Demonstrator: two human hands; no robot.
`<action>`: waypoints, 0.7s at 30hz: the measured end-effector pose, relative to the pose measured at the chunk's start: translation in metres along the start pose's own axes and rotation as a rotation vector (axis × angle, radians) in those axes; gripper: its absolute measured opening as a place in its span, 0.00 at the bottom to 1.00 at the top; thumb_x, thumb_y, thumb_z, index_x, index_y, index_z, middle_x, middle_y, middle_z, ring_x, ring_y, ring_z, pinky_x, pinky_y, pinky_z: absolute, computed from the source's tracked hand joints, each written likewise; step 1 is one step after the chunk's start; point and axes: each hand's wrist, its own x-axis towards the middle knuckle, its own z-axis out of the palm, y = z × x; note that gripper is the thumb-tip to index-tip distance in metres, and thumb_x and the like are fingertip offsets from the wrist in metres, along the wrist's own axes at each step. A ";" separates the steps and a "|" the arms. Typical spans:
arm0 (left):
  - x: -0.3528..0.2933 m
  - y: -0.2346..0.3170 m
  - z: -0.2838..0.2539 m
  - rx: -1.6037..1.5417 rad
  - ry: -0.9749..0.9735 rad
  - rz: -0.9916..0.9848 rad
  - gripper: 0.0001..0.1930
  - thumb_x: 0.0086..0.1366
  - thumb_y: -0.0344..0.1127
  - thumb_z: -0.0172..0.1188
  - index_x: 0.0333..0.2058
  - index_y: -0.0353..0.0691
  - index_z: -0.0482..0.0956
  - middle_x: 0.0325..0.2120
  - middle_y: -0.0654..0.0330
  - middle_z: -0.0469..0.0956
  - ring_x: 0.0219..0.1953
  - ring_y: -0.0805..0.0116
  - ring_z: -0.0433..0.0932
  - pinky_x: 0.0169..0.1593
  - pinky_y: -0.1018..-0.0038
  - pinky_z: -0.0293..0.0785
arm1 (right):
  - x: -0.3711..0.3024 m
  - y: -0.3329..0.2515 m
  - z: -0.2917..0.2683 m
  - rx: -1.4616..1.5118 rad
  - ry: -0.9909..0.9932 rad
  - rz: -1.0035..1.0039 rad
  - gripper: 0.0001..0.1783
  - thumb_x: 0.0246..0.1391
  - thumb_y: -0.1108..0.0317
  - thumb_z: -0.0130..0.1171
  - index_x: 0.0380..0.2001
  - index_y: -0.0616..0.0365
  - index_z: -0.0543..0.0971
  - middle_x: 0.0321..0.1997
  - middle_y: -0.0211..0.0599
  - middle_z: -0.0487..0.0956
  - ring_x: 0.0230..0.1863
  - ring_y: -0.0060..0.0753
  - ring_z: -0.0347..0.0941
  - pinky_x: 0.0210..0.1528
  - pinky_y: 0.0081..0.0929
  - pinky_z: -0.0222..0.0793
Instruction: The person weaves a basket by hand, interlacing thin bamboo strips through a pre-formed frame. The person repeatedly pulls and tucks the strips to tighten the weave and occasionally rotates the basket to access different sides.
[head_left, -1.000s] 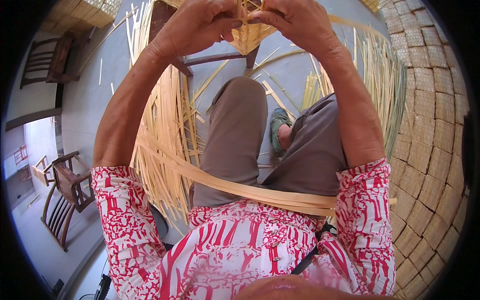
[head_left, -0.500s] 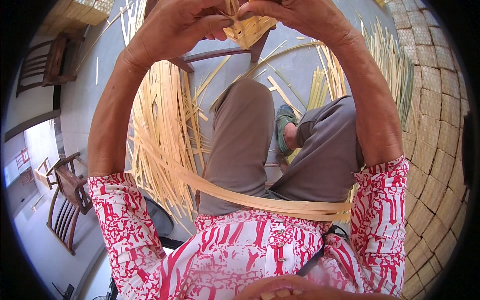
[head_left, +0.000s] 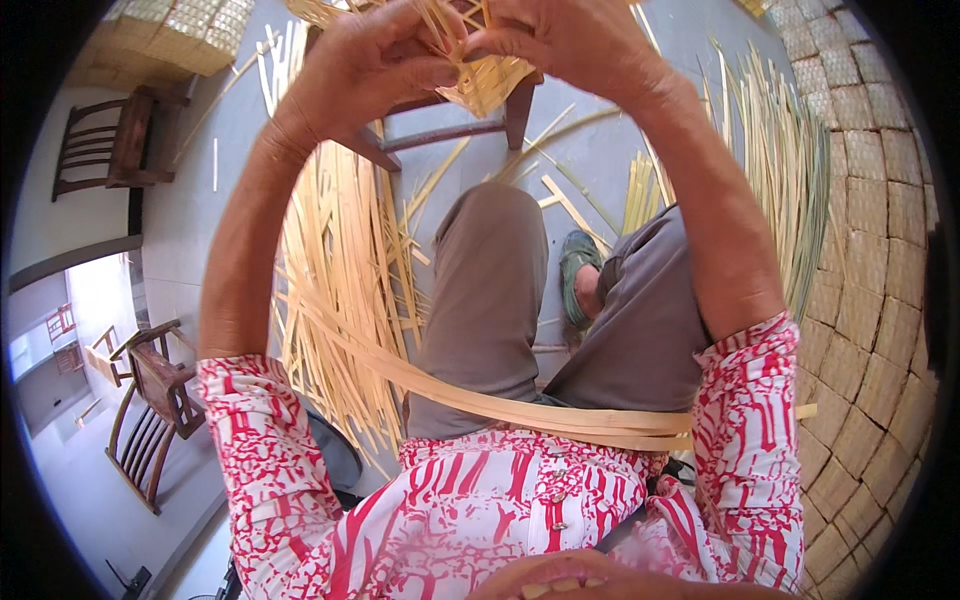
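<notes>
At the top of the view, a partly woven piece (head_left: 488, 88) of pale bamboo-like strips is between my hands, its lower corner hanging below my fingers. My left hand (head_left: 372, 72) has its thumb and fingers closed on the strips from the left. From the right, my right hand (head_left: 562, 48) pinches the same piece, thumb tip close to the left thumb. The upper part of the weaving runs out of view. Several long flat strips (head_left: 520, 412) lie across my lap, below both hands.
A wooden stool (head_left: 445, 135) stands beyond my knees, under the weaving. Loose strips (head_left: 345, 260) are heaped on the floor to the left, and greenish strips (head_left: 780, 170) at right. Stacked woven pieces (head_left: 860, 260) line the right side. Wooden chairs (head_left: 125, 140) stand at left.
My hands and the woven piece sit slightly differently, with more strip ends showing between the fingers. The whole view has shifted a little. Both hands keep their hold.
</notes>
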 end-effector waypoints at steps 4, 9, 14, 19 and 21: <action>0.008 -0.012 0.019 0.166 0.354 -0.067 0.09 0.62 0.32 0.69 0.38 0.33 0.83 0.31 0.60 0.84 0.33 0.77 0.83 0.37 0.78 0.79 | 0.008 0.014 0.020 -0.207 0.230 -0.104 0.20 0.58 0.47 0.60 0.27 0.53 0.78 0.25 0.44 0.79 0.31 0.53 0.78 0.33 0.46 0.71; 0.006 -0.030 0.023 -0.076 0.558 -0.140 0.05 0.62 0.28 0.68 0.33 0.32 0.85 0.26 0.65 0.79 0.28 0.81 0.76 0.32 0.81 0.73 | -0.008 0.001 0.030 0.067 0.489 0.332 0.07 0.57 0.64 0.58 0.31 0.55 0.80 0.31 0.44 0.81 0.34 0.52 0.78 0.34 0.46 0.72; 0.012 -0.030 0.017 0.007 0.440 -0.057 0.04 0.62 0.28 0.69 0.33 0.33 0.85 0.27 0.63 0.81 0.31 0.79 0.77 0.35 0.80 0.75 | -0.016 0.028 0.048 1.404 0.366 0.988 0.12 0.69 0.68 0.48 0.48 0.62 0.75 0.39 0.43 0.82 0.43 0.35 0.80 0.47 0.33 0.78; 0.015 -0.034 0.026 -0.024 0.513 -0.085 0.07 0.60 0.30 0.71 0.33 0.33 0.85 0.28 0.62 0.83 0.31 0.79 0.79 0.36 0.79 0.76 | -0.008 0.032 0.042 1.851 0.900 1.009 0.12 0.69 0.70 0.42 0.50 0.60 0.71 0.36 0.37 0.80 0.36 0.35 0.80 0.43 0.35 0.79; 0.018 -0.032 0.030 -0.040 0.553 -0.046 0.08 0.59 0.32 0.72 0.34 0.34 0.85 0.28 0.61 0.83 0.30 0.78 0.79 0.36 0.78 0.76 | -0.009 0.043 0.042 2.089 0.727 0.849 0.08 0.69 0.67 0.49 0.42 0.59 0.75 0.33 0.36 0.80 0.35 0.30 0.79 0.42 0.33 0.79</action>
